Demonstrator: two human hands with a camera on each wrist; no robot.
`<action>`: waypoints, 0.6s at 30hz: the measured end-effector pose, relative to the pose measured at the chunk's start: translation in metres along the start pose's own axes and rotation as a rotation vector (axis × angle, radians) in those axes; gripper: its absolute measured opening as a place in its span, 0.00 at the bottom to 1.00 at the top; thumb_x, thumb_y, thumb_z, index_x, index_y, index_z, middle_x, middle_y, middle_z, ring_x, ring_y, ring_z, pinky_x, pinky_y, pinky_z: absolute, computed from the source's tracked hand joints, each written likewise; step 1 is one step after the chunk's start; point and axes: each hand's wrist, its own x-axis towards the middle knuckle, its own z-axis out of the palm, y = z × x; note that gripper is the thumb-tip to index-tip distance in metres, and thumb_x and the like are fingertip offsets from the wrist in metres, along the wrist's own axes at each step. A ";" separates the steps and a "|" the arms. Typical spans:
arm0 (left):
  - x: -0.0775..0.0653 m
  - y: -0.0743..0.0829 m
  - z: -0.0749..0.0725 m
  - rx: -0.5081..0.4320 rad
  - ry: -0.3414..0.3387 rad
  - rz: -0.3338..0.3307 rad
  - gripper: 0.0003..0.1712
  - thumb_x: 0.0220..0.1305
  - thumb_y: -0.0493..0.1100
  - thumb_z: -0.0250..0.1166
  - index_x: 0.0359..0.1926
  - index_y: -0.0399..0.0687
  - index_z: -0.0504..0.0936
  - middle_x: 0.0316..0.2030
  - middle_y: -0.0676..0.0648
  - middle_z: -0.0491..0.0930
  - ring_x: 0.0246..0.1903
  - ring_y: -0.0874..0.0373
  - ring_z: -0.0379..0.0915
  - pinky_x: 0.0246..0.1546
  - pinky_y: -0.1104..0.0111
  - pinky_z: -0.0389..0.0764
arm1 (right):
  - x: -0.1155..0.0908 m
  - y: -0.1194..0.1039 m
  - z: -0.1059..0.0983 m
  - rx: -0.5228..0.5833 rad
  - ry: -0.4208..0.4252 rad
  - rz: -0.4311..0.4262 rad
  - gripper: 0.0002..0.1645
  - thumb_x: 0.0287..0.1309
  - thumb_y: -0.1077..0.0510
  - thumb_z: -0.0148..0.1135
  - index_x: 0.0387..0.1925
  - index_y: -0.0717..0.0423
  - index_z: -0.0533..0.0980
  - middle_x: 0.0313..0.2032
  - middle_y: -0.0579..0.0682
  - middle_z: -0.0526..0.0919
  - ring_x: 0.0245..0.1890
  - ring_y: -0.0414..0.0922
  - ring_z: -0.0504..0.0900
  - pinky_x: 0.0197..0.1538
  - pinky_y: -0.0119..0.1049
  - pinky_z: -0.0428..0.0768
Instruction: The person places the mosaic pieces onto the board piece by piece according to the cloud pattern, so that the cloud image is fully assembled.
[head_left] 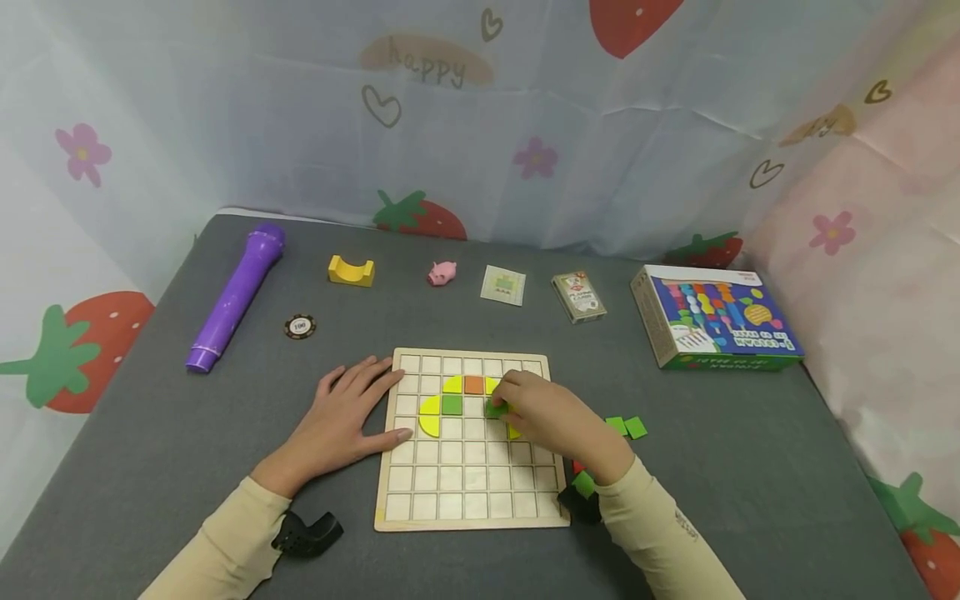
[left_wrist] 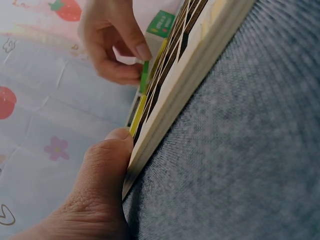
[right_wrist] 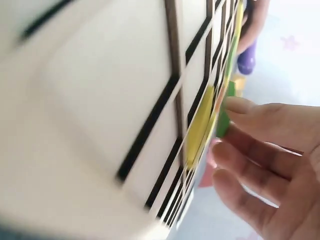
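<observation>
A wooden grid board (head_left: pixel 474 481) lies in the middle of the table. My left hand (head_left: pixel 337 425) rests at its left edge, fingers straight and spread, the thumb touching the rim. Between thumb and fingertips, my right hand (head_left: pixel 553 414) pinches a green square tile (right_wrist: pixel 223 120), tilted on edge close over the board's upper right squares. Inside the grid sit yellow curved-edge tiles (head_left: pixel 430 425), an orange square tile (head_left: pixel 473 384) and another green square tile (head_left: pixel 452 405). Part of the yellow tiles on the right is hidden behind the right hand.
Loose green tiles (head_left: pixel 636 427) lie right of the board, with red and black pieces beside the right sleeve. Along the back are a purple microphone (head_left: pixel 236 296), poker chip (head_left: pixel 300 326), yellow block (head_left: pixel 351 272), pink pig (head_left: pixel 442 273), small card (head_left: pixel 503 285), card box (head_left: pixel 579 297) and game box (head_left: pixel 716 318).
</observation>
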 end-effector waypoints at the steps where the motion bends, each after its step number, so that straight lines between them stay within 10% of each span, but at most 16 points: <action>1: 0.000 0.000 0.000 0.001 0.001 0.000 0.47 0.56 0.69 0.61 0.71 0.53 0.62 0.71 0.44 0.58 0.71 0.45 0.50 0.64 0.41 0.48 | 0.002 -0.001 0.001 -0.002 -0.005 -0.003 0.11 0.56 0.61 0.68 0.42 0.53 0.80 0.41 0.45 0.79 0.42 0.40 0.78 0.43 0.33 0.79; 18: 0.000 0.002 -0.002 0.012 -0.010 -0.004 0.47 0.57 0.69 0.61 0.71 0.52 0.63 0.70 0.44 0.59 0.70 0.45 0.51 0.63 0.41 0.50 | 0.026 -0.018 0.007 -0.101 -0.023 -0.032 0.11 0.54 0.60 0.70 0.41 0.54 0.81 0.40 0.46 0.80 0.42 0.40 0.79 0.46 0.32 0.79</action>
